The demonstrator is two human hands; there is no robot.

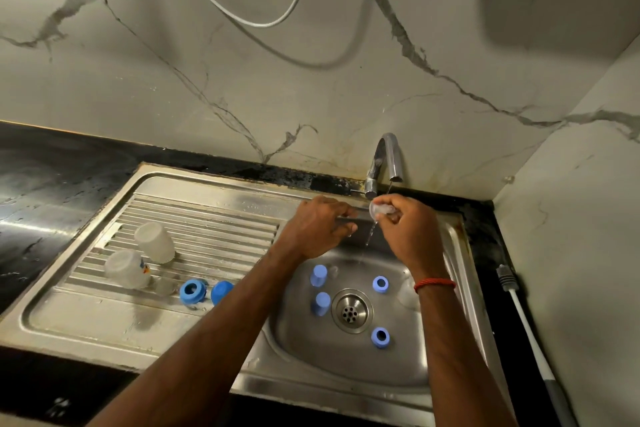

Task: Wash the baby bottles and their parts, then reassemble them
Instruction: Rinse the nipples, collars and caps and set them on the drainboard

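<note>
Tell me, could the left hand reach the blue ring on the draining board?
Probably yes: the left hand seems empty, and nothing stands between it and the blue ring on the draining board.

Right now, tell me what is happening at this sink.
A person rinses a small clear bottle part, pinched in the right hand, under a thin stream from the tap. The left hand hovers beside it; whether it holds anything is unclear. Two light-blue caps and two blue rings lie in the basin. Two clear bottles, a darker ring and a darker cap rest on the drainboard.
</note>
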